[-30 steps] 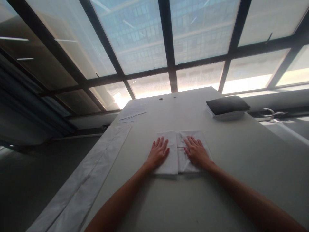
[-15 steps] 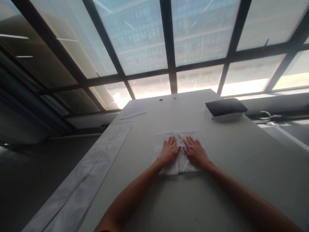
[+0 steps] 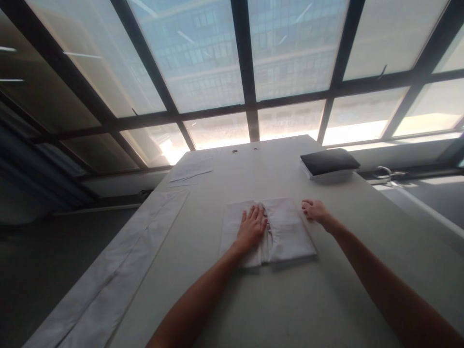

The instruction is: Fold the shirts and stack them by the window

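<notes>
A folded white cloth (image 3: pixel 290 227) lies flat on the white table (image 3: pixel 253 304), with a seam running down its middle and small creases along it. My left hand (image 3: pixel 251 226) rests palm down on its left half, beside the seam, fingers stretched out. Just off the right edge of the cloth is my right hand (image 3: pixel 316 211), its fingers curled inward. Whether anything is between those fingers is hidden.
A long strip of white fabric (image 3: pixel 119 270) runs along the table's left edge. Paper sheets (image 3: pixel 192 169) lie at the far left. Toward the far right sits a stack with a black cover (image 3: pixel 329 162). Windows (image 3: pixel 290 53) stand behind the table.
My right hand has left the right half of the cloth, moved right past its edge and curled its fingers. My left hand stays on the cloth. The view has shifted slightly.
</notes>
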Demonstrator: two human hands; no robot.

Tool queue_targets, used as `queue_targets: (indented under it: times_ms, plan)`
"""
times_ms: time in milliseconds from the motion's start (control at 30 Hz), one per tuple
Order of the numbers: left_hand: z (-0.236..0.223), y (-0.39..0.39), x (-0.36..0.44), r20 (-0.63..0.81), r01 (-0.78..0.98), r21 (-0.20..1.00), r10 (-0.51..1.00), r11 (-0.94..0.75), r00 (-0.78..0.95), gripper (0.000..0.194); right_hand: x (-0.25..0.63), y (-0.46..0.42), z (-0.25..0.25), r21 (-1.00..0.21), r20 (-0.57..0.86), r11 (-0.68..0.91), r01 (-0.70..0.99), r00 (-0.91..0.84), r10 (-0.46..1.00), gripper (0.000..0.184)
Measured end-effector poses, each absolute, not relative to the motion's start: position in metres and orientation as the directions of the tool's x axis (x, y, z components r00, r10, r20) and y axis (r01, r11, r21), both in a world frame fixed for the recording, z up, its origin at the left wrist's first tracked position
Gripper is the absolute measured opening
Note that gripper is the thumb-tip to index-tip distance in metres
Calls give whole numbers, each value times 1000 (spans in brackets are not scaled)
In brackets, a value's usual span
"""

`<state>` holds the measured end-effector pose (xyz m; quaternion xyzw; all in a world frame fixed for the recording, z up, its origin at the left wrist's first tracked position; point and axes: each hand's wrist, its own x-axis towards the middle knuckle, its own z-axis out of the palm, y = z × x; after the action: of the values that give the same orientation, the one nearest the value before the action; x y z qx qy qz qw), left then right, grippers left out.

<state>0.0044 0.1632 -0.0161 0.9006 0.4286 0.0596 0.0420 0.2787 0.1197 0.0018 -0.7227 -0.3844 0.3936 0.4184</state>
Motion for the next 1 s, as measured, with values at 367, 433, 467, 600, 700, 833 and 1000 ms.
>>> queue_targets:
  times_ms: [367, 433, 467, 600, 700, 833, 1000]
  plan:
    - [-25, 153, 6, 67, 795, 140, 807, -590, 587, 77, 278, 99, 15, -851, -490, -487, 198, 37, 871, 32]
    - [-26, 154, 6, 77, 792, 145, 805, -593, 588, 76, 276, 96, 13, -879, -472, -460, 125, -101, 876, 35]
    - [-26, 154, 6, 82, 790, 150, 804, -594, 589, 76, 274, 94, 13, -892, -452, -445, 82, -159, 878, 37]
    - [-23, 153, 6, 99, 777, 195, 800, -598, 591, 75, 264, 91, 16, -925, -376, -380, 20, -202, 904, 44]
    - [-23, 151, 6, 124, 758, 227, 790, -612, 600, 69, 255, 92, 23, -943, -333, -325, 76, -135, 933, 50]
    - [-23, 149, 6, 164, 733, 249, 774, -633, 612, 61, 239, 94, 41, -954, -286, -277, 118, -75, 955, 52]
    - [-20, 152, 10, 152, 748, 314, 809, -584, 568, 62, 214, 103, 66, -932, -294, -292, 215, 23, 956, 45]
